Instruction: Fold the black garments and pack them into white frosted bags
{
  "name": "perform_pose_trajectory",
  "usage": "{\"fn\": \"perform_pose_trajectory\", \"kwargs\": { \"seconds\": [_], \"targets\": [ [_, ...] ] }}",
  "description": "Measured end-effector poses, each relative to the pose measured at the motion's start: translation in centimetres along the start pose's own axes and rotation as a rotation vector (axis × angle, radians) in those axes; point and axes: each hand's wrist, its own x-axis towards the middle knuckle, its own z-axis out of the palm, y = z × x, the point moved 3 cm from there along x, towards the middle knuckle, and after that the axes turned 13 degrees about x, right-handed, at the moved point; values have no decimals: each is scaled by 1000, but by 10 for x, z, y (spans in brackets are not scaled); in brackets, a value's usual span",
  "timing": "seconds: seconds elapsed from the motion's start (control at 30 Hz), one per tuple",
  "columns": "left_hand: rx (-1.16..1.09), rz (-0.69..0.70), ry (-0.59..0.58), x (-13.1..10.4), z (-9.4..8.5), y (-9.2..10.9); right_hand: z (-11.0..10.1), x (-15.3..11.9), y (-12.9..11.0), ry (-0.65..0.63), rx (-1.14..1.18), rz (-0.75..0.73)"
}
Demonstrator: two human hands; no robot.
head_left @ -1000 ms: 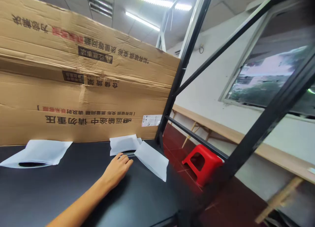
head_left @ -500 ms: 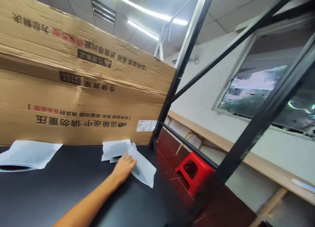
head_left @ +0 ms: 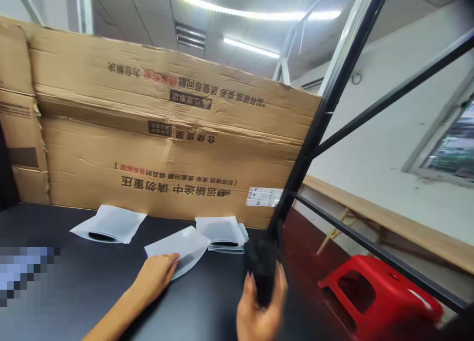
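A wide sheet of brown cardboard (head_left: 166, 148), creased along its folds, ragged at the top edge and printed in black and red, stands upright as a backdrop. In front of it spreads a smooth, dark table (head_left: 92, 301). Past the cardboard's right end runs a long, pale wooden bench (head_left: 388, 225), and a slanting black metal post (head_left: 307, 156) rises along that same end. Farther right of the cardboard, lower down, sits a glossy red stool (head_left: 385, 294) with a rounded cut-out in its side.

The bags are thin, whitish and faintly see-through. The left bag (head_left: 116, 222) lies before the cardboard's left half, its near mouth slightly parted and dark inside; what it contains cannot be told. The right bags (head_left: 218, 228), at least two stacked, lie against the cardboard's right half, the top one also showing a dark slit. The middle bag (head_left: 183, 246) lies flatter, a little farther out from the cardboard.

The left hand (head_left: 155, 277) has its fingers closed on the middle bag's near edge. The right hand (head_left: 261, 311), half open and blurred, grips a dark, blocky object (head_left: 261, 262) in front of the cardboard's right end. A white paper label (head_left: 264, 196) sticks to the cardboard's lower right corner
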Motion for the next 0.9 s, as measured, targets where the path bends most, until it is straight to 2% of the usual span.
{"fn": "perform_pose_trajectory", "kwargs": {
  "seconds": [0.07, 0.13, 0.2, 0.27, 0.33, 0.4, 0.5, 0.6, 0.73, 0.9],
  "targets": [
    [-126, 2, 11, 2, 4, -2, 59, 0, -10, -263, 16, -371],
    [-259, -2, 38, 2, 3, -10, 105, -10, -12, -524, -7, -651],
    [-411, -26, 76, 3, 0, -24, 131, -25, -6, -729, -49, -811],
    [-556, -68, 92, 6, -2, -39, 140, -38, 5, -867, -99, -882],
    [-664, -116, 59, 13, 1, -49, 141, -46, 19, -924, -150, -889],
    [-743, -159, -2, 21, 7, -54, 139, -49, 31, -890, -196, -838],
    [-809, -216, -52, 29, 17, -54, 138, -55, 47, -847, -315, -689],
    [-818, -229, -39, 29, 21, -50, 139, -64, 54, -913, -478, -549],
    [-812, -160, -61, 21, 17, -39, 144, -64, 54, -998, -492, -461],
    [-809, -13, -256, 9, 9, -16, 162, -49, 47, -1106, -435, -372]
  ]
}}
